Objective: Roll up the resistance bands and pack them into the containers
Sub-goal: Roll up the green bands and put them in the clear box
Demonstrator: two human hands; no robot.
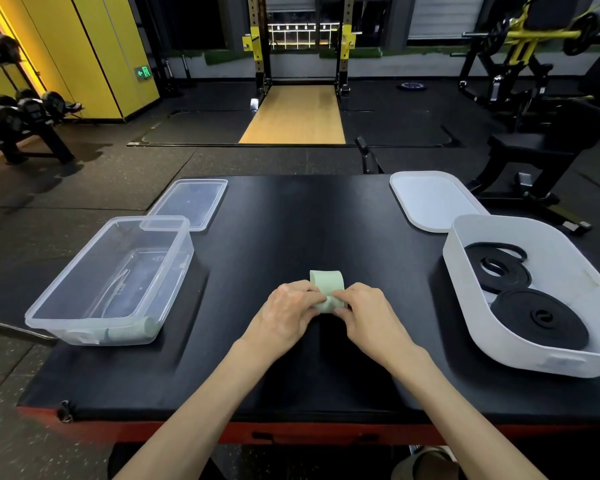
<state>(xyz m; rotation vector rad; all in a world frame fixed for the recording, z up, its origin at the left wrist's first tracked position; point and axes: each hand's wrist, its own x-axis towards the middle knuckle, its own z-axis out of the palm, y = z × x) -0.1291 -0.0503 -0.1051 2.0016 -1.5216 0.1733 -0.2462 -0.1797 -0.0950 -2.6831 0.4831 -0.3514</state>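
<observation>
A pale green resistance band [327, 284] lies on the black table [284, 223] in front of me, partly rolled, its loose loop standing up beyond my fingers. My left hand [288, 313] and my right hand [368, 313] both pinch the rolled end between them. A clear plastic container [84, 296] on the left holds a rolled green band [132, 332] in its near corner. The white container [568, 299] on the right holds rolled black bands [541, 318].
A clear lid [191, 202] lies behind the clear container and a white lid [430, 199] behind the white one. Beyond the table stand gym machines, a dumbbell rack at left and a squat rack with a wooden platform.
</observation>
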